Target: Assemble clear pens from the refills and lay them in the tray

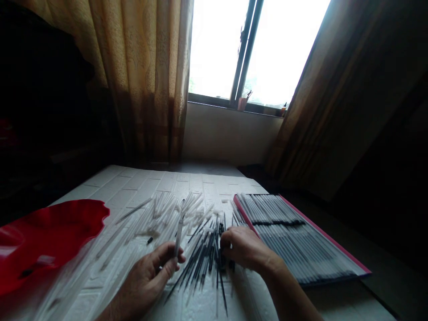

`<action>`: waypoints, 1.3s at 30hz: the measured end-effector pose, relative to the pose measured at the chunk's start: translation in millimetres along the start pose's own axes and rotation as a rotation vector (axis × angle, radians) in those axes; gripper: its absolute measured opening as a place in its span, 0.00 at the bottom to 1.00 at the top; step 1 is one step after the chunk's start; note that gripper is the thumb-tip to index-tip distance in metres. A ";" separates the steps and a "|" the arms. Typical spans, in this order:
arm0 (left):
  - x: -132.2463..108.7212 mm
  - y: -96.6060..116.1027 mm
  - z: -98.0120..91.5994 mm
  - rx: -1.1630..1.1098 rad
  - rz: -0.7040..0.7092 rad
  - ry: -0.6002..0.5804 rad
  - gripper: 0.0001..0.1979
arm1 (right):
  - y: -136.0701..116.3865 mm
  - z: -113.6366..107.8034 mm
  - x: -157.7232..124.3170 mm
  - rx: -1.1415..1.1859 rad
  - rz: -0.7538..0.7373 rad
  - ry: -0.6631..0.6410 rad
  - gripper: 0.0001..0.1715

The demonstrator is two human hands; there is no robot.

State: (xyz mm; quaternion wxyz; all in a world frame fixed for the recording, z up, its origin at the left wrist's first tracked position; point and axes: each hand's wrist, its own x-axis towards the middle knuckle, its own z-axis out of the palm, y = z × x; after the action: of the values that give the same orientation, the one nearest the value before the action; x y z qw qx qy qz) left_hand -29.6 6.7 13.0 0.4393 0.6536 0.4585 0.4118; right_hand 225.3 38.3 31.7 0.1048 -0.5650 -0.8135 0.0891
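Note:
Between its thumb and fingers my left hand (152,273) holds a clear pen barrel (179,234), which stands nearly upright with a dark tip at its top. My right hand (242,247) is closed, its fingertips down at the small black pieces (221,229); what they pinch is hidden. Dark pen refills (203,256) lie in a loose pile between the hands. Behind the left hand, many clear barrels (163,209) are spread out. A pink-edged box (347,254) to the right holds two rows of pens side by side.
A red scalloped bowl (63,223) sits at the left with something small and dark in it. A white brick-patterned surface (133,178) bears everything. One black cap (150,240) lies among the barrels. Beyond are curtains (143,76), a window and a cup (242,104) on the sill.

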 end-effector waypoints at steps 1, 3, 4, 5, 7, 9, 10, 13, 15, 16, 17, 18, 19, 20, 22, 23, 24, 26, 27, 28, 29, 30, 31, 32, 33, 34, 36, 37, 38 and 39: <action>0.2 -1.5 0.2 -0.009 -0.005 -0.002 0.11 | 0.1 -0.4 0.0 0.012 0.000 0.007 0.11; 0.5 -5.4 0.3 0.008 0.001 -0.005 0.12 | 1.1 -3.0 0.2 0.049 0.006 0.033 0.10; 0.6 -7.5 0.2 0.032 0.014 -0.001 0.11 | 1.6 -4.9 0.6 0.071 0.011 0.049 0.10; 0.8 -9.3 0.0 0.063 0.032 0.006 0.11 | 2.0 -6.8 1.1 0.089 0.016 0.060 0.09; 0.9 -11.9 -0.2 0.136 0.065 0.024 0.09 | 1.5 -10.0 2.8 0.189 0.006 0.085 0.09; 0.8 -12.8 0.1 0.204 0.080 0.059 0.08 | -1.5 -11.1 4.6 0.430 -0.025 0.118 0.10; 0.6 -13.0 0.4 0.229 0.081 0.074 0.08 | -4.1 -10.9 5.3 0.588 -0.045 0.138 0.10; -0.4 -13.8 2.1 0.263 0.092 0.105 0.09 | -15.2 -9.0 6.1 0.987 -0.092 0.159 0.10; -1.3 -15.2 3.3 0.278 0.119 0.111 0.10 | -23.2 -7.9 5.4 1.136 -0.107 0.127 0.09; -1.8 -16.1 3.9 0.290 0.136 0.116 0.10 | -26.7 -7.6 4.8 1.191 -0.111 0.109 0.08; -2.3 -17.0 4.4 0.304 0.156 0.121 0.10 | -29.7 -7.5 4.2 1.230 -0.114 0.095 0.07; -2.8 -17.9 4.8 0.317 0.174 0.122 0.10 | -32.0 -7.5 3.7 1.251 -0.120 0.088 0.07; -3.1 -18.5 5.2 0.328 0.197 0.118 0.10 | -33.8 -7.5 3.3 1.255 -0.128 0.087 0.06; -3.4 -19.0 5.5 0.341 0.221 0.109 0.10 | -35.0 -7.7 3.1 1.249 -0.135 0.090 0.06; -3.6 -19.4 5.8 0.363 0.275 0.076 0.11 | -36.0 -7.9 3.2 1.229 -0.147 0.094 0.05; -3.6 -19.5 6.0 0.375 0.301 0.059 0.12 | -36.0 -7.9 3.3 1.224 -0.149 0.095 0.05; -3.7 -19.6 6.0 0.390 0.322 0.050 0.12 | -36.0 -7.8 3.5 1.220 -0.149 0.096 0.06; -3.9 -19.8 6.2 0.417 0.365 0.053 0.12 | -35.6 -7.6 3.9 1.205 -0.153 0.090 0.06; -4.1 -20.0 6.2 0.429 0.388 0.058 0.12 | -35.5 -7.5 4.0 1.191 -0.157 0.085 0.06; -4.4 -20.2 6.2 0.440 0.408 0.063 0.12 | -35.4 -7.5 3.9 1.174 -0.163 0.082 0.06; -4.6 -20.5 6.2 0.452 0.427 0.063 0.11 | -35.5 -7.6 3.7 1.156 -0.169 0.082 0.05; -4.9 -20.8 6.2 0.466 0.442 0.062 0.11 | -35.7 -7.8 3.3 1.135 -0.175 0.082 0.05; -5.1 -21.2 6.1 0.481 0.453 0.061 0.11 | -36.0 -8.1 2.8 1.112 -0.181 0.086 0.05; -5.3 -21.6 5.9 0.498 0.460 0.060 0.11 | -36.4 -8.5 2.2 1.087 -0.187 0.093 0.05; -5.5 -22.2 5.7 0.512 0.470 0.062 0.11 | -36.9 -9.0 1.6 1.058 -0.196 0.103 0.05; -5.7 -22.9 5.4 0.523 0.480 0.065 0.11 | -37.4 -9.5 1.0 1.023 -0.207 0.118 0.05; -5.9 -24.1 4.6 0.538 0.496 0.068 0.12 | -37.9 -10.0 0.3 0.932 -0.238 0.165 0.06; -5.8 -24.3 4.2 0.546 0.502 0.067 0.13 | -37.8 -10.0 0.2 0.882 -0.257 0.193 0.07; -5.6 -24.3 3.8 0.555 0.506 0.071 0.13 | -37.4 -9.8 0.3 0.833 -0.277 0.219 0.07; -5.3 -23.8 3.3 0.565 0.510 0.079 0.13 | -36.8 -9.4 0.5 0.787 -0.298 0.243 0.08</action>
State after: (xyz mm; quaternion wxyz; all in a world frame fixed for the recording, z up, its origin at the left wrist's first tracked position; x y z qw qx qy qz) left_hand -33.4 5.6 -11.2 0.1072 0.8257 0.3933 0.3900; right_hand 194.6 26.3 50.5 0.4187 -0.3649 -0.7721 0.3089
